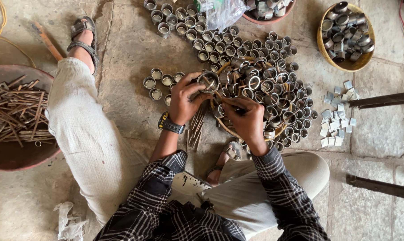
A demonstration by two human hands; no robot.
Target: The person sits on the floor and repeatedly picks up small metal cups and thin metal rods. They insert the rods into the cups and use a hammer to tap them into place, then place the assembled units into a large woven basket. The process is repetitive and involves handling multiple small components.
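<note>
Head view: left hand point(184, 100) grip clamped on metal ring point(209, 81); right hand point(246, 118) grip pinching thin stick point(220, 96).

Tilted metal ring point(209, 81) (silvery) over basket point(229, 130)

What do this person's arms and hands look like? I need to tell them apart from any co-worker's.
Both hands are bare. The left hand has a dark wristwatch with yellow trim on its wrist; the right hand wears nothing. Both arms wear dark plaid sleeves with thin white lines, pushed up the forearms.
</note>
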